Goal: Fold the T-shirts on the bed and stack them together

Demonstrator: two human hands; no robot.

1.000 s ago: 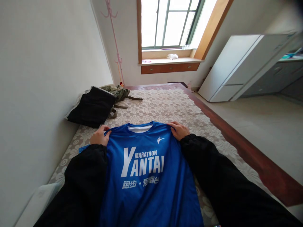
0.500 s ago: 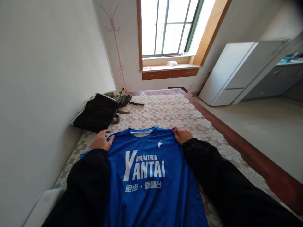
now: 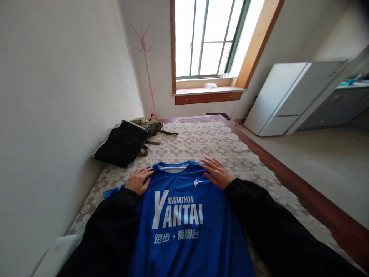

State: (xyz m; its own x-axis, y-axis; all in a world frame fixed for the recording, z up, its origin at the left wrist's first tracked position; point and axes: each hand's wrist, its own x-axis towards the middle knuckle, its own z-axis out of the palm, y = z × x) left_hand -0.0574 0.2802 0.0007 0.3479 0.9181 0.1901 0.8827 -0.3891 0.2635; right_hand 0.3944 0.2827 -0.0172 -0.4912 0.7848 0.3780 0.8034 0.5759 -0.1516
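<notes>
A blue T-shirt (image 3: 184,246) with white "Marathon Yantai" lettering lies front side up before me, its neckline pointing away. My left hand (image 3: 138,181) rests on the shirt's left shoulder with its fingers stretched out toward the collar. On the opposite shoulder, beside the small white bird-like logo, my right hand (image 3: 217,173) lies flat with the fingers spread. Part of a blue sleeve sticks out beyond my left wrist. The shirt's lower end runs out of view, and my black sleeves cover its sides.
The shirt lies on a patterned floral cloth (image 3: 196,142) with a dark red wooden border (image 3: 288,173). Farther left are a black folded item (image 3: 121,144) and an olive bag (image 3: 148,125) by the wall. A pink coat stand (image 3: 147,69), a window and a white fridge (image 3: 276,96) stand beyond.
Both hands have moved inward along the shoulders toward the collar. My right hand's fingers have gone from pinching the shoulder edge to lying spread. The view has tilted slightly upward.
</notes>
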